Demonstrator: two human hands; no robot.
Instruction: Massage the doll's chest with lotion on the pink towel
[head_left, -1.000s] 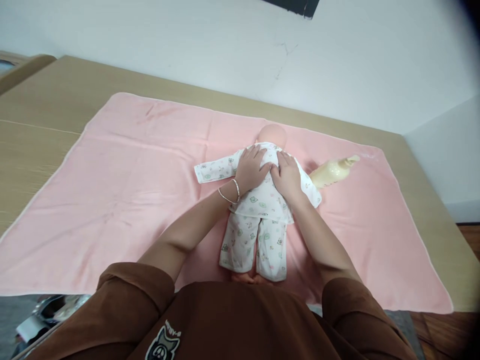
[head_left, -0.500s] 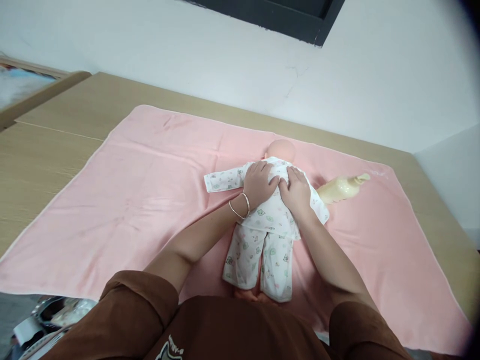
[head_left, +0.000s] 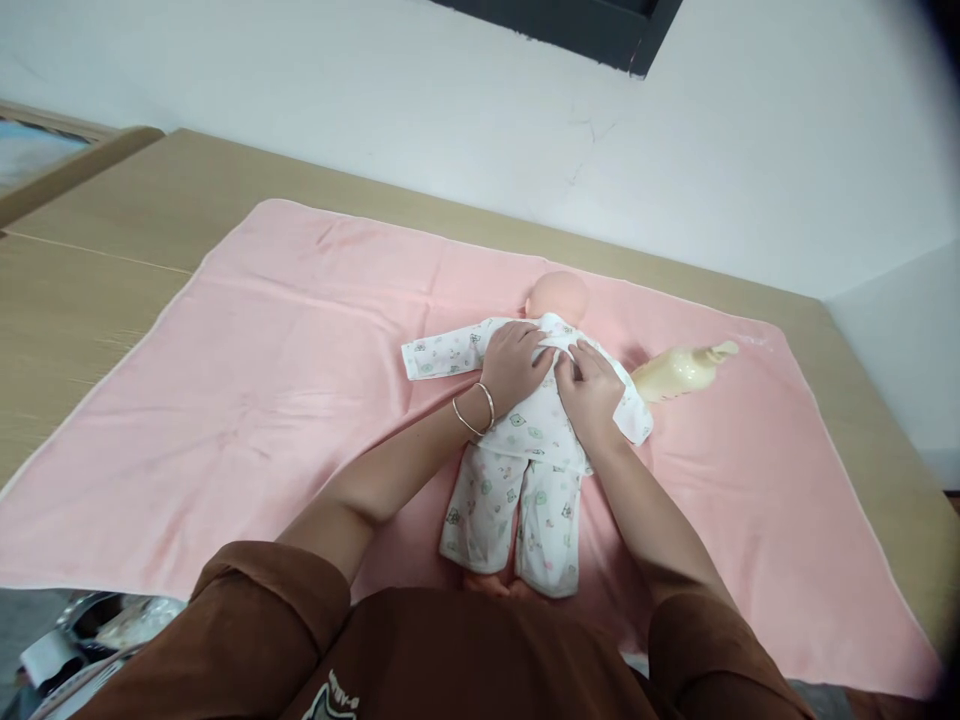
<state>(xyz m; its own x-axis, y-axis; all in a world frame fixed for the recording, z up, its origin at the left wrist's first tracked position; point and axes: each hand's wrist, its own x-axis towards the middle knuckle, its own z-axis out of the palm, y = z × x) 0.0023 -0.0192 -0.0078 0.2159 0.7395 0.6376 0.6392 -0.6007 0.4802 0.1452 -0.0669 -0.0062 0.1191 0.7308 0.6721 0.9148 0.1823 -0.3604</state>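
A baby doll (head_left: 561, 294) lies on a pink blanket, its bald head pointing away from me and no face showing. It wears a white printed shirt (head_left: 536, 425) and matching trousers (head_left: 480, 510). My left hand (head_left: 514, 365), with a bangle at its wrist, is on the left of the shirt's upper part, fingers closed on the cloth. On the other side, my right hand (head_left: 589, 390) pinches the shirt with thumb and bent fingers. A small fold of cloth rises between both hands. The doll's feet are partly hidden by my clothing.
A pale yellow pump bottle (head_left: 679, 373) lies on its side right of the doll. The pink blanket (head_left: 300, 350) covers much of a wooden table (head_left: 247, 170) set against a white wall. Below the table's left front, a container (head_left: 97, 620) holds assorted items.
My fingers have gone from lying flatter on the shirt to bending and gathering its cloth into a raised fold. The view has shifted slightly; the doll and bottle stay in place.
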